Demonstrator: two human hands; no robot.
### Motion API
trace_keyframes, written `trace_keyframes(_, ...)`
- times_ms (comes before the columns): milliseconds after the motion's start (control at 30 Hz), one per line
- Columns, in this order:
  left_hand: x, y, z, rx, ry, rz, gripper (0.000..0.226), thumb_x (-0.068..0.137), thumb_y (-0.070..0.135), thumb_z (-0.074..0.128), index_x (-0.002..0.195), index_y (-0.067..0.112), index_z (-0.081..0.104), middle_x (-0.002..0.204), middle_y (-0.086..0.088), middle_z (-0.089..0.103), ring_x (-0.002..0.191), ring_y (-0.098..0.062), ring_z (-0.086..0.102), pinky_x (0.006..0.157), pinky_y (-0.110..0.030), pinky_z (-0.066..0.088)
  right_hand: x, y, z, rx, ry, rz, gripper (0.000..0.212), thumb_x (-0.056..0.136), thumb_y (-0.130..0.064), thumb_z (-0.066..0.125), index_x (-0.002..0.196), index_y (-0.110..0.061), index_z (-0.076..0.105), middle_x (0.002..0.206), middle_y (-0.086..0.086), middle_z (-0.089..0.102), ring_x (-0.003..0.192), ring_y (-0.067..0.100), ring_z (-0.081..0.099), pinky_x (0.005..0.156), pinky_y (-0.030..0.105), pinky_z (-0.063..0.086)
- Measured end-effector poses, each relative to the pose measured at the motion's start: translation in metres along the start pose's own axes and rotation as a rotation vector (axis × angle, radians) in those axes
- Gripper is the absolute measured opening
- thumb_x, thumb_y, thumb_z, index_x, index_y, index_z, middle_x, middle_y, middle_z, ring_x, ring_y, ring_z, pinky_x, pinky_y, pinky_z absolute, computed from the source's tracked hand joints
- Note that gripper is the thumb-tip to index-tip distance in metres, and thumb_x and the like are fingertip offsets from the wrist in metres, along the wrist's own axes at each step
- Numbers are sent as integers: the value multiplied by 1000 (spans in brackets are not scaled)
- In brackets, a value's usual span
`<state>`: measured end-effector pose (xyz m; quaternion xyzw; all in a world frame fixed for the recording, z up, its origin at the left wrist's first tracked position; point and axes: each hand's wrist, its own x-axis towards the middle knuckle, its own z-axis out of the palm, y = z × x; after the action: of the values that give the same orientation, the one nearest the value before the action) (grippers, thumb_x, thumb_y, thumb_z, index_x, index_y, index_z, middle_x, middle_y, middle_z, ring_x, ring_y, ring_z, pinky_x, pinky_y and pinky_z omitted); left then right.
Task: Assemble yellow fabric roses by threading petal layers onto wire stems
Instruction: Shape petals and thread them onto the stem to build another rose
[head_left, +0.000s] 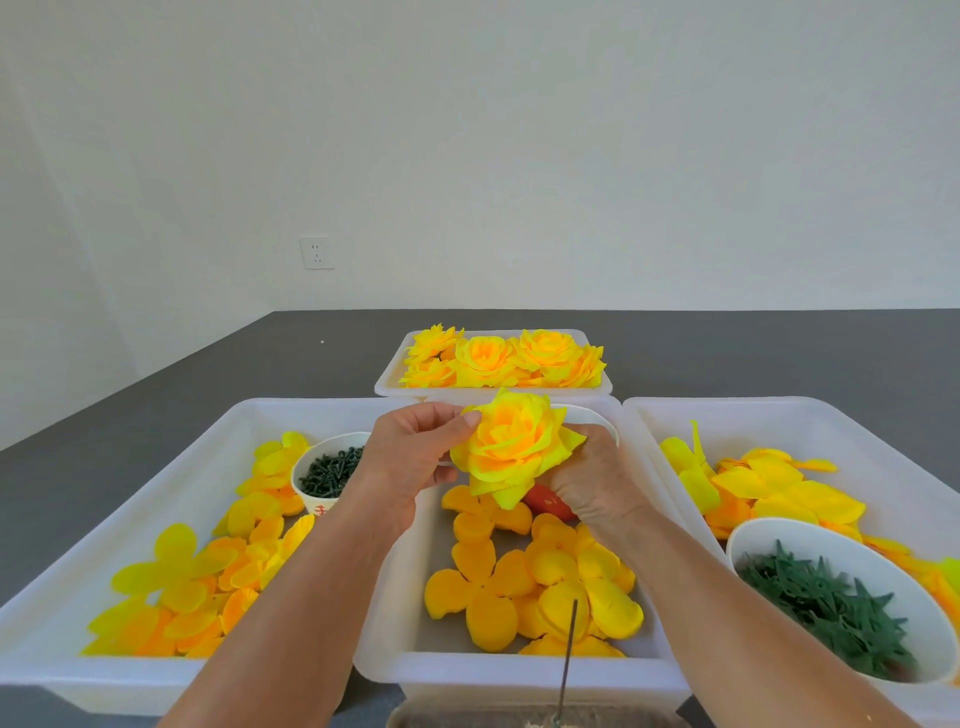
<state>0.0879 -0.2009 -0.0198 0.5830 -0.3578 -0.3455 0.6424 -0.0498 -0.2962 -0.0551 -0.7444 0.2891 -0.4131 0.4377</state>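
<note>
Hidden under the yellow fabric rose (511, 447): most of the right hand (597, 486) fingers, curled beneath the bloom and gripping it from below. At the rose's left edge, the left hand (415, 452), thumb pressed on an outer petal, fingers curled behind and pinching it. Held above the middle white plastic tray (514, 670), just in front of the far tray (387, 387) heaped with finished roses (501, 358), ruffled and layered. Partly covered by the right hand, a red object (545, 501), too little showing to name. Cut off at the bottom edge, a thin upright wire stem (569, 654) rising from a blurred brownish base. Loose in the middle tray, flat four-lobed petal layers (524, 577), soft orange-yellow cloth. More of the same, paler, scattered in the left tray (62, 670) beside a white bowl (311, 496) of small dark green pegs (330, 473), half hidden behind the left wrist. In the right tray (644, 410), cropped by the frame, petals and a white bowl of spiky green plastic calyxes (826, 608). All on a dark grey desk (156, 384), matte and smooth.
</note>
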Motion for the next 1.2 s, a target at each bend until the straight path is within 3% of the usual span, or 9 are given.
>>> trace_keyframes(167, 1, 0, -1, -13, 66, 45, 6, 84, 8, 65, 79, 7, 67, 69, -3, 66, 56, -9, 59, 48, -19, 50, -2, -5, -3, 60, -11, 154, 18, 75, -10, 76, 88, -21, 70, 91, 1, 70, 91, 22, 61, 81, 31, 48)
trace_keyframes(233, 2, -1, 0, -16, 112, 74, 10, 85, 6, 65, 75, 8, 67, 68, -3, 64, 56, -10, 58, 49, -20, 52, -5, -8, -6, 210, -19, 238, 14, 73, -8, 75, 79, -20, 73, 86, 4, 73, 91, 27, 65, 80, 34, 52)
trace_keyframes(333, 3, -2, 0, -27, 192, 115, 15, 86, 5, 64, 73, 11, 66, 67, -3, 65, 58, -11, 59, 49, -20, 53, -5, -15, -8, 503, -98, 291, 13, 81, -5, 66, 90, -11, 74, 94, 13, 73, 90, 28, 68, 74, 32, 56)
trace_keyframes(433, 7, -3, -1, -3, 254, 137, 14, 85, 6, 65, 73, 12, 66, 70, -5, 65, 58, -12, 59, 47, -17, 51, -3, -21, -8, 722, -135, 347, 18, 91, -17, 55, 94, -10, 71, 96, 17, 70, 82, 25, 68, 67, 31, 56)
trace_keyframes(500, 9, -5, -2, 20, 280, 137, 13, 85, 7, 66, 73, 12, 66, 72, -7, 65, 60, -14, 59, 47, -17, 51, -1, -22, -10, 823, -150, 397, 34, 95, -33, 47, 103, -8, 68, 102, 19, 69, 86, 28, 68, 72, 36, 57)
trace_keyframes(633, 11, -11, -2, 82, 295, 129, 15, 84, 9, 68, 70, 14, 66, 69, -7, 66, 58, -14, 60, 48, -19, 52, -3, -21, -10, 764, -168, 406, 46, 86, -43, 52, 114, -7, 63, 108, 20, 68, 93, 31, 67, 83, 42, 55)
trace_keyframes(800, 13, -13, 0, 129, 257, 102, 10, 83, 15, 70, 74, 11, 67, 70, -6, 66, 51, -8, 60, 56, -27, 55, -6, -23, -9, 729, -77, 481, 20, 89, -12, 57, 107, -5, 61, 98, 16, 72, 84, 28, 71, 66, 36, 59)
trace_keyframes(933, 12, -13, 0, 130, 255, 88, 11, 83, 16, 70, 73, 13, 67, 67, -6, 66, 47, -8, 59, 58, -30, 55, -6, -25, -8, 644, -125, 612, 18, 89, -12, 59, 104, -3, 61, 88, 17, 73, 75, 27, 72, 55, 31, 57)
trace_keyframes(1200, 9, -10, 0, 63, 268, 75, 14, 87, 18, 65, 74, 14, 65, 73, -5, 64, 62, -13, 57, 50, -20, 50, -2, -25, -7, 725, -91, 720, 11, 85, -5, 61, 93, 1, 64, 81, 21, 72, 65, 25, 71, 51, 30, 57)
